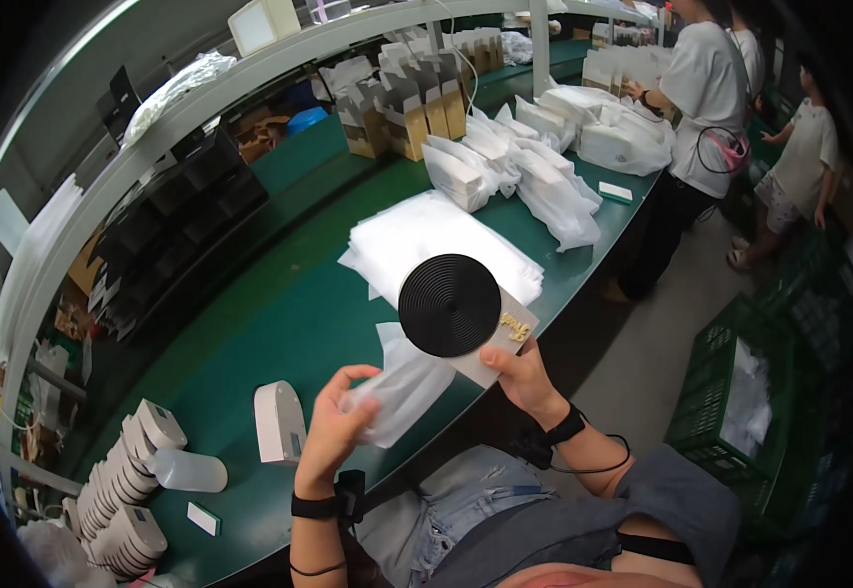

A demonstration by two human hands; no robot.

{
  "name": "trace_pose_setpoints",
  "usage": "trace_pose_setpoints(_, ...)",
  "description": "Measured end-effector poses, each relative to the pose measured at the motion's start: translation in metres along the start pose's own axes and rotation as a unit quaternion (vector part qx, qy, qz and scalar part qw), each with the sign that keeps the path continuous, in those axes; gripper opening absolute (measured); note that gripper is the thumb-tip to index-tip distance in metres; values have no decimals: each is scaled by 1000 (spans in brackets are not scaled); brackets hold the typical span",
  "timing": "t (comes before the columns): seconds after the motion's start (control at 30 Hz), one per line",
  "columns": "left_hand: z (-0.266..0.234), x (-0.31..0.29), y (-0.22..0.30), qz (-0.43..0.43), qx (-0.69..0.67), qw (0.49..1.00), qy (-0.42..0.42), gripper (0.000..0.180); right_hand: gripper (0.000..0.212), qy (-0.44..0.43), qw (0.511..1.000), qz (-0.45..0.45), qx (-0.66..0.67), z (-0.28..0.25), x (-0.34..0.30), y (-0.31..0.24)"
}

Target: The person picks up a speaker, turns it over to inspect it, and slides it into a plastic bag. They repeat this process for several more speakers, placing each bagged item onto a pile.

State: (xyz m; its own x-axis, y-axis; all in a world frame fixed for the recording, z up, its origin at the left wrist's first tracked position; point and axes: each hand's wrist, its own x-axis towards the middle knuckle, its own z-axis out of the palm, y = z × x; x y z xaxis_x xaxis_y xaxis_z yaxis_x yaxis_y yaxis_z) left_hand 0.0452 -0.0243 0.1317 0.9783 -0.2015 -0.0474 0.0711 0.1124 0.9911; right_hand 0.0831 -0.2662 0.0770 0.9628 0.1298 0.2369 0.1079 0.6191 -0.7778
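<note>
My right hand (525, 377) grips a flat pale beige device (461, 314) by its near edge, thumb on top. It looks like a small scale, with a round black ribbed disc and raised gold decoration at one corner. My left hand (338, 416) pinches a thin translucent white plastic bag (402, 387) between thumb and fingers. The bag hangs just below and left of the device; whether they touch I cannot tell. Under and beyond the device lies a pile of flat white bags (431, 230). Left of my left hand, a similar device (277, 423) with a small display rests on the table.
Stacked beige devices (118, 490) stand at the near left beside a translucent bottle (189, 470) and a small green-white box (204, 518). Bagged devices (534, 171) and open cartons (407, 113) fill the far side. Green crates (730, 431) sit right; people (706, 98) stand at far right.
</note>
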Motion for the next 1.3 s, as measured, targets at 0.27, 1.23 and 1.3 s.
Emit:
trace_pose_setpoints(0.27,-16,6,-3,25,-87,984,152,17,57,34,981,-38,-190,-5,2,-13)
trace_pose_setpoints(1.23,35,31,-18,390,451,786,162,22,45,-90,960,84,-250,31,-12,40)
trace_pose_setpoints(1.3,48,24,-20,363,481,793,89,21,44,-41,980,153,-117,7,-5,58)
